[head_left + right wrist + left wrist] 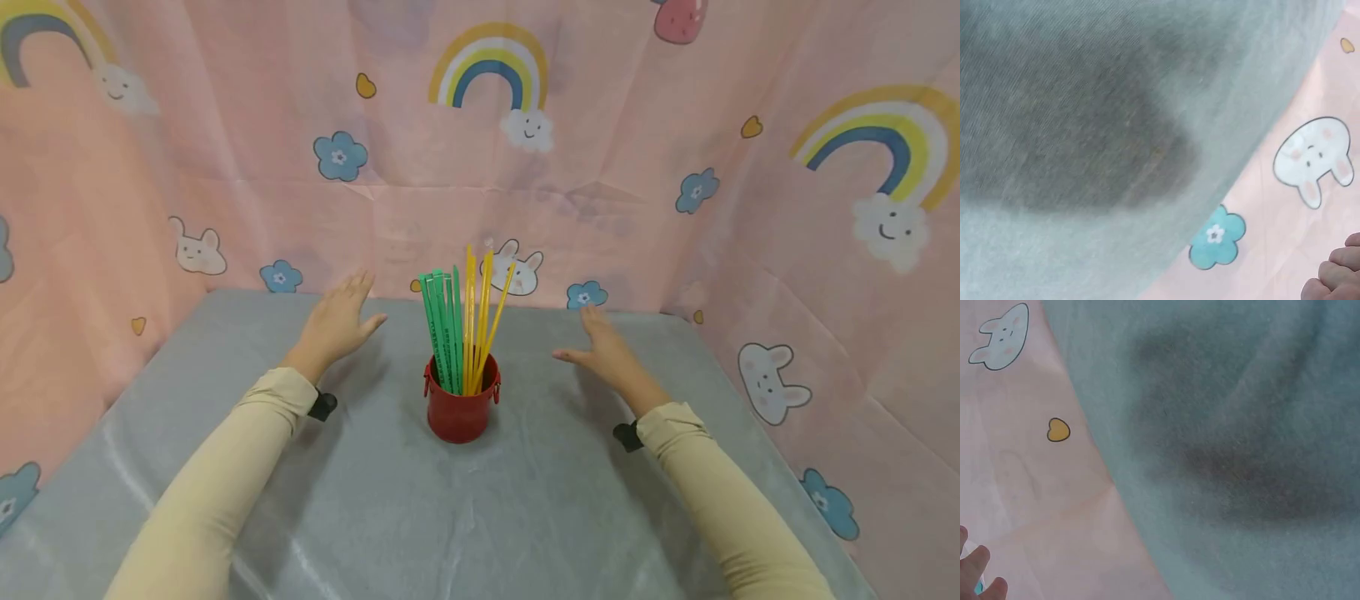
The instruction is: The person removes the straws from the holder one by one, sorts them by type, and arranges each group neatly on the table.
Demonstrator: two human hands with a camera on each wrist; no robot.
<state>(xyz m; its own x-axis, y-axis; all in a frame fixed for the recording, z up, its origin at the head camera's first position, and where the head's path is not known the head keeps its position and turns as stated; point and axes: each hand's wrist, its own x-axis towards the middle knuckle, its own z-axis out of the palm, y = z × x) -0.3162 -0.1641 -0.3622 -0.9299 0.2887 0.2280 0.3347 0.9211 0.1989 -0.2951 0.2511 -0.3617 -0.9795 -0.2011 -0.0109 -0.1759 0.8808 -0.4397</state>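
Note:
A red bucket (459,418) with small side handles stands upright in the middle of the grey-covered table. Several green sticks (444,333) with printed marks lean in its left half, and several yellow sticks (480,321) fill its right half. To the left of the bucket, my left hand (335,323) hovers above the cloth, fingers extended and thumb spread, touching nothing. On the other side my right hand (606,354) is held likewise, apart from the bucket. Only fingertips (975,569) show in the left wrist view, and knuckles or fingers (1338,275) in the right wrist view.
A grey cloth (525,517) covers the table, slightly creased. Pink fabric (630,67) printed with rainbows, flowers and rabbits hangs behind and along both sides, meeting the table edges. Each wrist wears a dark strap-on device, such as the black piece (323,406) on the left.

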